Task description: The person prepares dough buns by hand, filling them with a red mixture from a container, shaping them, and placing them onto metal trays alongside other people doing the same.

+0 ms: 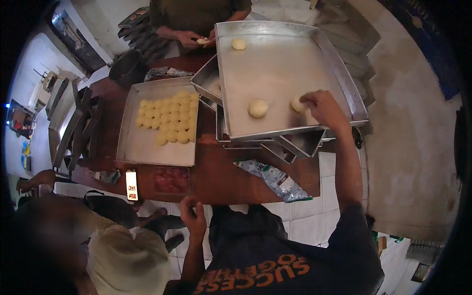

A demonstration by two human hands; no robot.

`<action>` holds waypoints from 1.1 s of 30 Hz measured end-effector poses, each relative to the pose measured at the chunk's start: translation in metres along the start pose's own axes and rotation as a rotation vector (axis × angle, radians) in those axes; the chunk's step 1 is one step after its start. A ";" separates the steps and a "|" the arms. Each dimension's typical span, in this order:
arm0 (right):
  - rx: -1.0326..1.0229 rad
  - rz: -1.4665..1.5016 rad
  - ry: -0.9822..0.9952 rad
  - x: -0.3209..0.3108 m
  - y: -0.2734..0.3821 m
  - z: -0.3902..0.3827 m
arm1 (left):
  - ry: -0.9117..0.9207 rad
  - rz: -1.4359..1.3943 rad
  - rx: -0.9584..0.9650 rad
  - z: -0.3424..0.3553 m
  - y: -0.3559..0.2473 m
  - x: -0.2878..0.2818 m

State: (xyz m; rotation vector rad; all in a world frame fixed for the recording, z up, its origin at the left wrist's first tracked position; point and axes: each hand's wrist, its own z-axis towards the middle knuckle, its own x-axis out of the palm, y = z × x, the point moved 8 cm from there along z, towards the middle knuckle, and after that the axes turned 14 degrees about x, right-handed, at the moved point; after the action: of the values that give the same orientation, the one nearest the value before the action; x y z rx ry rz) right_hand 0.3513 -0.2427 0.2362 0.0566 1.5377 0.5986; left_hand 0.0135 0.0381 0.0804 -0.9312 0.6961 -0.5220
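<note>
My right hand (324, 110) reaches into the raised metal tray (275, 64), its fingers closed on a round pale dough ball (297, 104) near the tray's front right. A second dough ball (258, 108) lies to the left of it, and a smaller dough ball (238, 44) sits at the far left corner. Low in front of the table's near edge hangs my left hand (193, 214), its fingers loosely bent and apart, with nothing visible in them. Nearest to it on the table is a clear shallow container (172, 180) of something red.
Left of the raised tray, another metal tray (140, 147) holds several rows of yellowish dough balls. More trays (270, 147) are stacked crookedly under the raised one. A plastic packet (275, 181) lies at the table's front. Across the table, a person's hands (196, 39) work dough; a seated person holds a phone (131, 185).
</note>
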 end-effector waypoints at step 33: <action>0.237 0.340 0.272 0.271 0.027 -0.192 | 0.131 -0.368 -0.660 0.174 0.233 -0.060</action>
State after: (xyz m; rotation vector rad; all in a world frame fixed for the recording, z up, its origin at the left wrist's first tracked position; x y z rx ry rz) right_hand 0.1399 -0.1756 -0.0128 0.4400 1.8759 0.7100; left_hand 0.1262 0.2899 -0.0288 -1.6744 0.8386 -0.6975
